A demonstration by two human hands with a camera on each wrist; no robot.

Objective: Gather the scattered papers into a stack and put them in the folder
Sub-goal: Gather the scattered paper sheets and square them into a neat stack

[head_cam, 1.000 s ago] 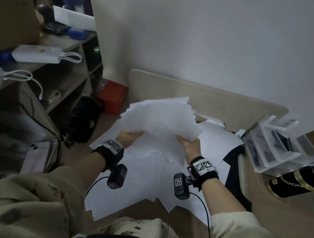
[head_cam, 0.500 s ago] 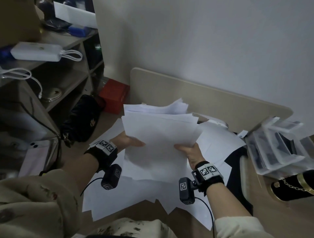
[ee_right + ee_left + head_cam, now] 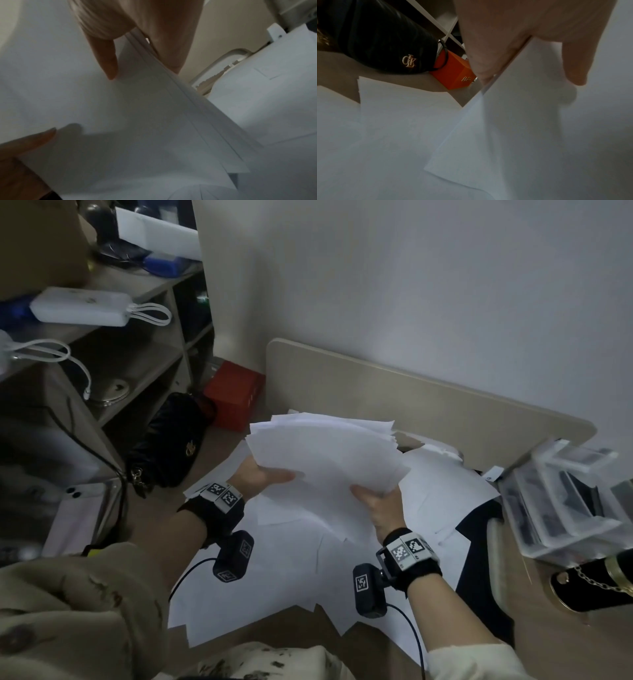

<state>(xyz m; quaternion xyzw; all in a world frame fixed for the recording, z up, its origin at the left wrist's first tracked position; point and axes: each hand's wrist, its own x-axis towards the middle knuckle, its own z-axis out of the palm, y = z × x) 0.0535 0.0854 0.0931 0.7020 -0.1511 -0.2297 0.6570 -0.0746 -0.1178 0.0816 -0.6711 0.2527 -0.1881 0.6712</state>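
Squaring: both hands hold a bundle of white sheets lifted off the surface — a second ago the bundle stood more upright and more fanned; now it tips flatter and leans away from the person.
Left hand [image 3: 255, 477]: thumb on top, fingers curled under the near-left edge of the held stack [image 3: 325, 453]; the left wrist view shows the paper edge wedged between thumb and fingers.
Right hand [image 3: 380, 506]: pinching the near-right edge, thumb over the top sheet, fingers beneath — the right wrist view shows several sheet edges still stepped, not flush.
Change: the far edges look closer together than half a second ago, though corners still poke out at the back.
Loose papers [image 3: 274, 577]: many sheets still lie spread on the surface below the hands, overlapping, some hanging past the near edge.
Folder: a dark flat shape [image 3: 479, 559] shows under the sheets on the right; whether it is the folder cannot be told.
Meaning: gathering looks only partly done — the stack probably needs tapping square, and the remaining sheets collecting, before any filing.
Surroundings: black handbag [image 3: 171, 446] and red box [image 3: 233, 395] sit off to the left.
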